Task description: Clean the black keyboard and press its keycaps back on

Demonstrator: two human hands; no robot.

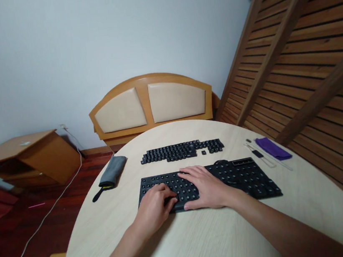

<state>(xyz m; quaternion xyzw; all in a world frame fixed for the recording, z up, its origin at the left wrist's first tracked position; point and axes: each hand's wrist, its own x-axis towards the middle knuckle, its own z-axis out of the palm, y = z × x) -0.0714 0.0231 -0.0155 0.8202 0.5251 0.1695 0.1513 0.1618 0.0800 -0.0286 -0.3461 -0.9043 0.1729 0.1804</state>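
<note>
A black keyboard [247,179] lies on the round table, its key posts bare over most of what shows. My left hand [156,202] is bent over the keyboard's front left part, thumb and fingertips pinched together at one key position. Whatever is between those fingertips is too small to make out. Across the middle of the keyboard rests my right hand [207,187], fingers spread and thumb near the front edge, hiding the keys below. Behind it, loose black keycaps [171,152] are laid out in keyboard order, with a single keycap [203,152] a little apart.
On the pale tabletop [180,245], a grey pouch [113,172] lies left. To the right are a purple cloth [273,149] and a wire tool with a black handle [257,154]. A padded headboard [145,102] stands behind, wooden slats [305,43] at right.
</note>
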